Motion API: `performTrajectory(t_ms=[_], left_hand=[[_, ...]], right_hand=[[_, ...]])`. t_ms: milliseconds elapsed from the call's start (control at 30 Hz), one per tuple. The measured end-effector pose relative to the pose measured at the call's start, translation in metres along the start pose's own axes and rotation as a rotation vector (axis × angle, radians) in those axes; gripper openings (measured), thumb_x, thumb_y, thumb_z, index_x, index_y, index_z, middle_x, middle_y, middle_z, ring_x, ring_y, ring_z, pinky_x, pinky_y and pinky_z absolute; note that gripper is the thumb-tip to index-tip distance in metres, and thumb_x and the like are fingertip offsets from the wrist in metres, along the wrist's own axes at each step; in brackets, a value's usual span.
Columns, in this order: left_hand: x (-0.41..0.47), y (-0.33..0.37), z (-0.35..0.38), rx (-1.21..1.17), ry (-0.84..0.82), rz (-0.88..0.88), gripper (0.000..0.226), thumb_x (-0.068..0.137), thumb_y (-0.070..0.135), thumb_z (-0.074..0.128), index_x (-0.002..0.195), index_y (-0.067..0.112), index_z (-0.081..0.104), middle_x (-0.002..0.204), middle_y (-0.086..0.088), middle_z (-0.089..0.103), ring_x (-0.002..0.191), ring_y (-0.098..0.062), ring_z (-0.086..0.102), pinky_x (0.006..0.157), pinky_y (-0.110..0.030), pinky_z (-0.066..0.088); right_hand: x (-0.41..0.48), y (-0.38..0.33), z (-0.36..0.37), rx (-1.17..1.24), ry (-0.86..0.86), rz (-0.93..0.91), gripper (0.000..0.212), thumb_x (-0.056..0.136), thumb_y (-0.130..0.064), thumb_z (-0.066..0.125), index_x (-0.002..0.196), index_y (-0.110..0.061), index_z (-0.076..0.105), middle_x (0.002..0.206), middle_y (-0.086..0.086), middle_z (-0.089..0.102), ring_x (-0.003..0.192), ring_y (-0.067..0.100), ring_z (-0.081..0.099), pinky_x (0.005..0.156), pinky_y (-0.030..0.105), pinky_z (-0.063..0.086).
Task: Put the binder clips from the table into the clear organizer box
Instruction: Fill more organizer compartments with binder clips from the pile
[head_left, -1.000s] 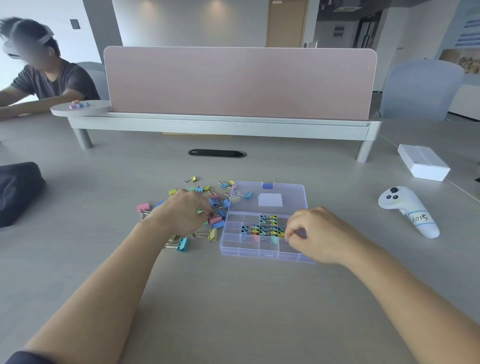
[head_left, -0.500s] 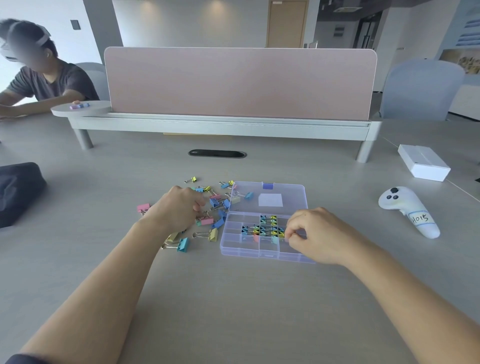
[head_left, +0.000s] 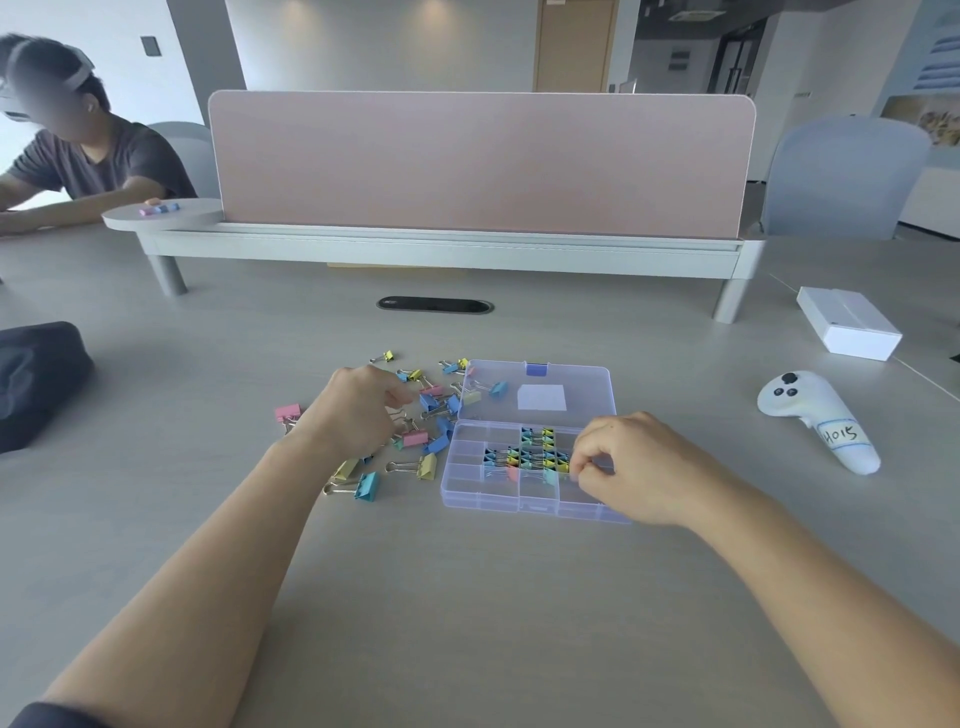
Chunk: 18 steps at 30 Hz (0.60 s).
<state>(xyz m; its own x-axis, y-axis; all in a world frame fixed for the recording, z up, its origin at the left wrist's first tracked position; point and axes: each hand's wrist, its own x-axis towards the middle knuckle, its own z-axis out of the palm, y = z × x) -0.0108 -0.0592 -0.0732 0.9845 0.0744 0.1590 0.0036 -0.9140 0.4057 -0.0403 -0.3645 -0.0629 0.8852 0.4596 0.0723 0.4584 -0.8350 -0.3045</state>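
Pale grey wood-grain laminate covers the wide tabletop (head_left: 467, 597), which carries everything. Well beyond the clear plastic organizer box (head_left: 478, 488), a dusty-pink divider panel (head_left: 478, 161) stands upright on a long grey metal shelf (head_left: 441, 249) with round legs. Far to the left of the box lies a black soft fabric bag (head_left: 36, 379), cut by the picture's edge. The box itself lies flat, its hinged lid (head_left: 582, 382) folded back onto the tabletop with a white label on it. Its tray is split into small compartments. To the right of the box and further back sits a flat white cardboard carton (head_left: 852, 330). Nearer, also to the right of the box, lies a white plastic handheld controller (head_left: 810, 415) with a paper tag reading "H015".

The person's hands are apart. The left hand (head_left: 353, 410) is just left of the box, over the loose pile, with fingers curled downward and the forefinger reaching toward the pile. Whether it grips anything I cannot tell. The right hand (head_left: 639, 467) is over the box's right-hand compartments, thumb and fingertips drawn together. What they pinch, if anything, is hidden.

Small pastel binder clips (head_left: 431, 402) in pink, blue, yellow and green lie scattered on the tabletop against the box's left side, and a few show through the lid's left edge. The sorted clips (head_left: 524, 457) sit in neat rows in the tray's middle compartments.
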Motion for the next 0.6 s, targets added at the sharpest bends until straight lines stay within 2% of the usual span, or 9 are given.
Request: performTrajectory(t_ms=[133, 267, 333, 433, 500, 600], left_hand=[[0.002, -0.004, 0.0, 0.097, -0.007, 0.074, 0.052, 0.075, -0.011, 0.049, 0.111, 0.021, 0.069, 0.098, 0.003, 0.07, 0.086, -0.013, 0.062, 0.077, -0.025, 0.053], [0.003, -0.006, 0.005, 0.163, 0.044, 0.121, 0.051, 0.076, -0.011, 0.048, 0.108, 0.023, 0.07, 0.096, 0.001, 0.068, 0.081, -0.017, 0.059, 0.072, -0.029, 0.052], [0.001, -0.002, 0.004, 0.126, 0.163, 0.2, 0.039, 0.08, -0.008, 0.053, 0.097, 0.02, 0.074, 0.092, -0.001, 0.068, 0.08, -0.021, 0.061, 0.068, -0.029, 0.049], [-0.006, 0.016, 0.001, -0.006, 0.354, 0.433, 0.019, 0.083, -0.001, 0.063, 0.086, 0.014, 0.074, 0.084, 0.0, 0.065, 0.071, -0.021, 0.061, 0.063, -0.03, 0.049], [-0.014, 0.036, 0.004, -0.116, 0.388, 0.575, 0.01, 0.083, 0.002, 0.067, 0.085, 0.01, 0.071, 0.084, 0.001, 0.064, 0.066, -0.017, 0.061, 0.063, -0.029, 0.051], [-0.029, 0.071, 0.018, -0.267, 0.325, 0.686, 0.004, 0.082, 0.003, 0.069, 0.084, 0.007, 0.068, 0.083, -0.001, 0.065, 0.066, -0.012, 0.062, 0.065, -0.02, 0.05]], right_hand=[[0.0, 0.0, 0.0, -0.002, 0.007, -0.006, 0.018, 0.084, -0.022, 0.051, 0.078, -0.022, 0.068, 0.092, -0.015, 0.063, 0.085, 0.007, 0.054, 0.076, 0.031, 0.05], [0.0, 0.0, 0.0, -0.007, 0.003, -0.007, 0.019, 0.085, -0.022, 0.052, 0.079, -0.023, 0.069, 0.093, -0.015, 0.063, 0.084, 0.007, 0.053, 0.075, 0.03, 0.049], [0.0, 0.0, 0.0, -0.008, 0.004, -0.008, 0.018, 0.085, -0.022, 0.052, 0.079, -0.023, 0.069, 0.092, -0.015, 0.063, 0.084, 0.007, 0.053, 0.076, 0.03, 0.05], [0.001, 0.001, 0.0, 0.002, 0.006, -0.011, 0.018, 0.084, -0.022, 0.052, 0.078, -0.022, 0.069, 0.089, -0.015, 0.064, 0.084, 0.008, 0.055, 0.075, 0.033, 0.051], [0.001, 0.002, 0.0, 0.012, 0.001, -0.014, 0.018, 0.084, -0.022, 0.052, 0.077, -0.022, 0.069, 0.088, -0.015, 0.064, 0.084, 0.008, 0.057, 0.075, 0.034, 0.052], [0.001, 0.002, 0.0, 0.015, 0.001, -0.021, 0.018, 0.084, -0.023, 0.052, 0.078, -0.023, 0.069, 0.089, -0.014, 0.064, 0.086, 0.008, 0.057, 0.076, 0.035, 0.051]])
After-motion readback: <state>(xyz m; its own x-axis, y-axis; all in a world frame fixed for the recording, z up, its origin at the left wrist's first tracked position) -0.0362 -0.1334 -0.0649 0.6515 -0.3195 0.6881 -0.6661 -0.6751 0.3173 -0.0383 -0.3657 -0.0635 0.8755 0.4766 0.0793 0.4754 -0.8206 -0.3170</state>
